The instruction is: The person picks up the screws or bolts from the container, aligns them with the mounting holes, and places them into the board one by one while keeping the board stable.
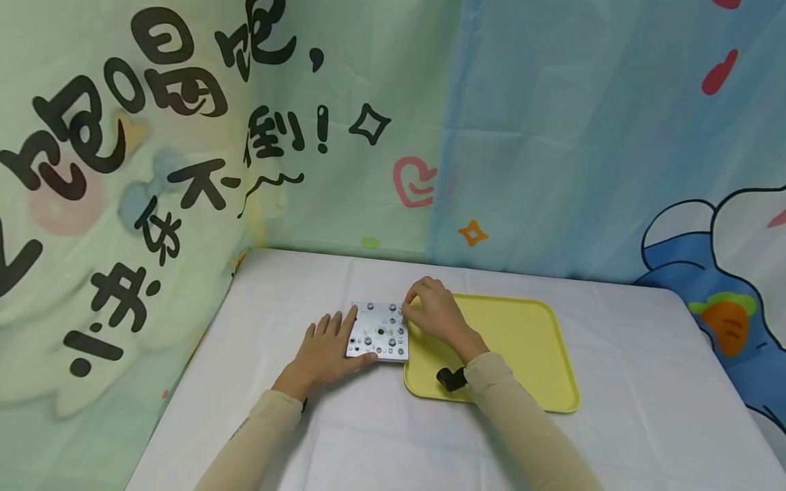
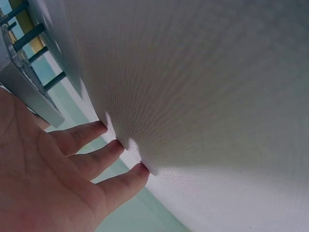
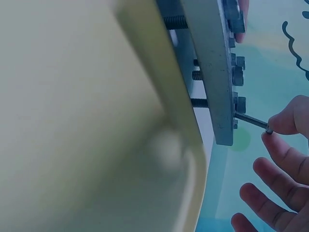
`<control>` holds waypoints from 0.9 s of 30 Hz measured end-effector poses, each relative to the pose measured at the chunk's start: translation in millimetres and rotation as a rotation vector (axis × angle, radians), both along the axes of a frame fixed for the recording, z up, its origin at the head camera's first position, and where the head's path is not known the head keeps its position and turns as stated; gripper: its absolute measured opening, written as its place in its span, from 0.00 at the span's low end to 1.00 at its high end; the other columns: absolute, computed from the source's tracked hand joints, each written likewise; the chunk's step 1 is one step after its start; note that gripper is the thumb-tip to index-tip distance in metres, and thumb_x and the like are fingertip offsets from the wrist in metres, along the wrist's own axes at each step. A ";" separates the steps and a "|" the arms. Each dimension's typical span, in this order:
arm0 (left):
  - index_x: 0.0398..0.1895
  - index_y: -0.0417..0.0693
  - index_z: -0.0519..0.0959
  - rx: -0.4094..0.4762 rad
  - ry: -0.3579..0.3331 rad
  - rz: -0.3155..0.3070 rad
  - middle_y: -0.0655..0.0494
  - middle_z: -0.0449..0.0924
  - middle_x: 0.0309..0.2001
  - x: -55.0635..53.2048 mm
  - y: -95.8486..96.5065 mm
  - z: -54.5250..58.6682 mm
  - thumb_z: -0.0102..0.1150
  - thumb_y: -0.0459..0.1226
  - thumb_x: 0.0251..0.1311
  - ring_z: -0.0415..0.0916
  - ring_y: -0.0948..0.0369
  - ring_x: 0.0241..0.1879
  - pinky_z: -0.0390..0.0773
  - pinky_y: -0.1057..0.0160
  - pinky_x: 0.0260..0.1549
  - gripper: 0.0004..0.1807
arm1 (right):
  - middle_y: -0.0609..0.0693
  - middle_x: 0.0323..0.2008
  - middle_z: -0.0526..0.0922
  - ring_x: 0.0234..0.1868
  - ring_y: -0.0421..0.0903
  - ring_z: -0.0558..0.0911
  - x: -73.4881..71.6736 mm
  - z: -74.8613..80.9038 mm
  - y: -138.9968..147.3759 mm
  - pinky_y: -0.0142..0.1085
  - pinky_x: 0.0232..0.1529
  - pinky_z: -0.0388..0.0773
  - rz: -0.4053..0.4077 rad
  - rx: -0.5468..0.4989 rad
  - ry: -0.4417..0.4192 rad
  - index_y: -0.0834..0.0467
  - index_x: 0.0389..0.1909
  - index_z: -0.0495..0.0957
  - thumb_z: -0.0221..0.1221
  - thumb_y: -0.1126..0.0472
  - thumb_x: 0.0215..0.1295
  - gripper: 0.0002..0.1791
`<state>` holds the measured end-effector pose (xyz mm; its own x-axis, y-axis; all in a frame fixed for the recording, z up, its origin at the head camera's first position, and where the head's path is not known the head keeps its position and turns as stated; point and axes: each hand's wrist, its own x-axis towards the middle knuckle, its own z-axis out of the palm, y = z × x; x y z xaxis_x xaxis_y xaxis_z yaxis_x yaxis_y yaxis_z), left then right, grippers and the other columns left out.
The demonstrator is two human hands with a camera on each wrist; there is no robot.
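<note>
A square silver metal plate lies on the white cloth, with several bolts set in holes across its top. In the right wrist view, threaded bolt ends stick out under the plate. My right hand pinches a thin screw between thumb and index finger, its tip at the plate's far right corner and its shank tilted. The other fingers of that hand are spread loosely. My left hand rests at the plate's left side, fingers straight, thumb along the near edge. Three of its fingertips touch the cloth.
A yellow tray lies to the right, its left rim beside the plate and my right forearm across it. A black wrist camera sits at my right cuff. Printed curtains stand behind the table and at its left.
</note>
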<state>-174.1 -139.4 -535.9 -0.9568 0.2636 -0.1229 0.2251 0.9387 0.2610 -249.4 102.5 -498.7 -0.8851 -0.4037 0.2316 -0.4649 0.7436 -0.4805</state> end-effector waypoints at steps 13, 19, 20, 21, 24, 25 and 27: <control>0.82 0.51 0.44 0.016 0.001 0.002 0.38 0.57 0.74 -0.1 0.5 1.8 0.41 0.76 0.58 0.52 0.40 0.73 0.54 0.38 0.67 0.58 | 0.55 0.46 0.79 0.50 0.55 0.76 1.9 0.7 2.0 0.49 0.52 0.74 0.008 0.021 -0.004 0.57 0.32 0.82 0.62 0.59 0.63 0.05; 0.82 0.52 0.44 0.035 -0.020 0.012 0.38 0.56 0.75 0.1 1.4 4.2 0.42 0.76 0.58 0.50 0.40 0.74 0.52 0.38 0.68 0.58 | 0.55 0.45 0.79 0.49 0.56 0.76 5.5 2.6 10.2 0.49 0.52 0.74 0.021 0.020 0.000 0.59 0.36 0.83 0.61 0.60 0.65 0.06; 0.82 0.52 0.44 0.036 -0.021 0.012 0.38 0.55 0.75 0.2 1.5 4.2 0.42 0.76 0.58 0.50 0.40 0.74 0.52 0.38 0.68 0.58 | 0.55 0.45 0.79 0.50 0.56 0.76 6.3 2.8 12.8 0.50 0.52 0.74 0.021 0.018 -0.001 0.58 0.36 0.83 0.61 0.60 0.65 0.05; 0.82 0.52 0.44 0.035 -0.021 0.011 0.38 0.55 0.75 0.3 1.5 4.3 0.42 0.76 0.58 0.50 0.40 0.74 0.52 0.38 0.68 0.58 | 0.55 0.45 0.79 0.50 0.57 0.76 7.0 2.9 15.7 0.50 0.52 0.74 0.018 0.016 -0.005 0.58 0.37 0.83 0.62 0.60 0.65 0.05; 0.82 0.51 0.43 0.029 -0.021 0.008 0.38 0.56 0.75 0.5 1.3 3.8 0.42 0.76 0.58 0.50 0.40 0.74 0.52 0.38 0.68 0.58 | 0.56 0.46 0.79 0.50 0.57 0.76 8.3 2.3 27.1 0.51 0.53 0.73 0.021 0.006 -0.018 0.58 0.37 0.83 0.63 0.61 0.66 0.05; 0.82 0.51 0.43 0.029 -0.020 0.006 0.38 0.56 0.75 0.5 1.1 3.6 0.42 0.76 0.58 0.51 0.40 0.74 0.53 0.37 0.68 0.58 | 0.56 0.46 0.79 0.51 0.58 0.76 8.6 2.1 31.6 0.52 0.53 0.73 0.020 0.001 -0.025 0.58 0.38 0.83 0.63 0.61 0.66 0.04; 0.82 0.51 0.44 0.024 -0.016 0.003 0.37 0.56 0.74 0.6 0.7 3.0 0.42 0.76 0.58 0.51 0.40 0.73 0.53 0.37 0.67 0.58 | 0.56 0.47 0.79 0.51 0.58 0.76 8.8 1.1 41.1 0.52 0.54 0.73 0.018 -0.010 -0.036 0.58 0.38 0.83 0.63 0.61 0.67 0.04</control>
<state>-173.5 -138.7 -533.0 -0.9556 0.2638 -0.1317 0.2180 0.9328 0.2870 -240.5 143.6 -497.6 -0.8855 -0.4174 0.2040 -0.4605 0.7306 -0.5041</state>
